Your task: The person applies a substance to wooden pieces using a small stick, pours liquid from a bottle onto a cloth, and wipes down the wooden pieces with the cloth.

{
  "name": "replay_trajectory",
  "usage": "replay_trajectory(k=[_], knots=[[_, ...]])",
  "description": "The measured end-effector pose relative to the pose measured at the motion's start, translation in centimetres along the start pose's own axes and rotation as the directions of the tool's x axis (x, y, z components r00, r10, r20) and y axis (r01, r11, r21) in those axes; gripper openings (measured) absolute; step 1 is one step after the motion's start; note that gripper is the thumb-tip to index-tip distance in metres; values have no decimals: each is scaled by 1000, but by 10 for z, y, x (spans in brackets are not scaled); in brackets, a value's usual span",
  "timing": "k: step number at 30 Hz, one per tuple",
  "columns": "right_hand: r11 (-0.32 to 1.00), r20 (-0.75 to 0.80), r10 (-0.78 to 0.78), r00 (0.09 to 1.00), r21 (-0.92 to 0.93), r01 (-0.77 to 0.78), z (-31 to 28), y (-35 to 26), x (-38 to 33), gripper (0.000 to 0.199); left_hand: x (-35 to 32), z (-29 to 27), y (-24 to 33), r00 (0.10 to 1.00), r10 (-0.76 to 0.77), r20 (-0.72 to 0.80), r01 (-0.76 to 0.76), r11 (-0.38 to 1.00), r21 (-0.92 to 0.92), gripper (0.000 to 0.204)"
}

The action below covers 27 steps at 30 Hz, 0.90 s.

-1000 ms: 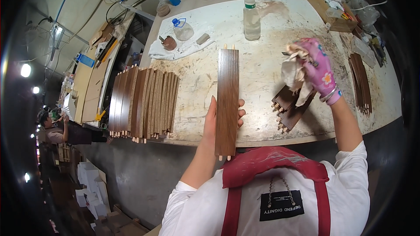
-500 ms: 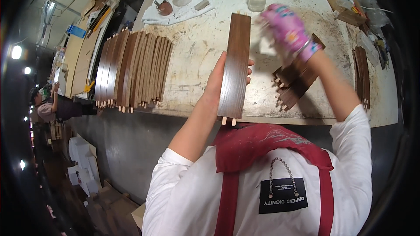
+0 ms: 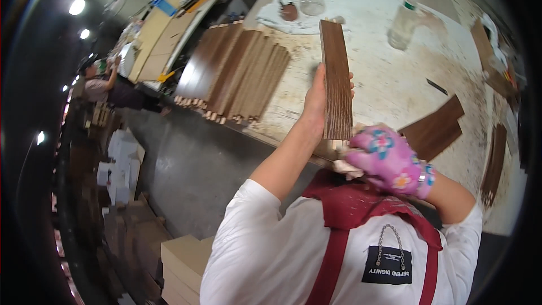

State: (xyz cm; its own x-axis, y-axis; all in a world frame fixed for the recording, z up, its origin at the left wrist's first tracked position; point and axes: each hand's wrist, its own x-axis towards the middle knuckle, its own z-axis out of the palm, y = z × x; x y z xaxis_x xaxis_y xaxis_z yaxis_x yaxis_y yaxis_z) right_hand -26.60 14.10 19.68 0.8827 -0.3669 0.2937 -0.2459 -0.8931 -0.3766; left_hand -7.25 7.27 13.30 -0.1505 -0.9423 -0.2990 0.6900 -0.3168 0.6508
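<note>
A dark brown wooden slat (image 3: 337, 85) with pale dowels at its ends stands lengthwise in front of me. My left hand (image 3: 317, 97) grips it from behind, fingertips curling round its right edge. At its near end is my right hand (image 3: 384, 159), in a pink flowered glove and closed on a crumpled pale rag (image 3: 349, 169). The rag is close by the near dowels; whether it touches them is hard to see. Beyond the glove, overlapping dark slats (image 3: 437, 127) lie on the worktable (image 3: 389, 79), partly hidden by my right hand.
A row of doweled slats (image 3: 231, 73) stands packed at the table's left. More slats (image 3: 494, 161) lie at the right edge. Toward the back are a clear bottle (image 3: 402, 27), a jug (image 3: 312, 3), a brown pot (image 3: 289, 11) and a small black tool (image 3: 436, 86). Another person (image 3: 104, 82) works far left.
My right hand has come down from above the slats on the right to the near end of the held slat. That slat has turned slightly, and the whole view has shifted.
</note>
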Motion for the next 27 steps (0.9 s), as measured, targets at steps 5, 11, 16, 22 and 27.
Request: replay_trajectory(k=[5,11,16,22,27], knots=[[957,-118,279,953,122,-264,-27,31,-41,39,-40,-13,99,970,235,-58,-222,959,178,69],[834,-162,531,832,276,-478,-17,44,-83,36,-76,-44,175,724,667,175,-144,-102,984,51],[839,-137,517,845,278,-469,-8,49,-69,39,-57,-83,157,677,679,284,313,-614,724,53],[841,-91,513,854,255,-478,-8,47,-62,40,-35,-91,156,677,688,263,523,-700,487,53],[830,-152,538,829,264,-491,-14,46,-78,41,-38,-112,153,646,712,276,561,-688,460,59]])
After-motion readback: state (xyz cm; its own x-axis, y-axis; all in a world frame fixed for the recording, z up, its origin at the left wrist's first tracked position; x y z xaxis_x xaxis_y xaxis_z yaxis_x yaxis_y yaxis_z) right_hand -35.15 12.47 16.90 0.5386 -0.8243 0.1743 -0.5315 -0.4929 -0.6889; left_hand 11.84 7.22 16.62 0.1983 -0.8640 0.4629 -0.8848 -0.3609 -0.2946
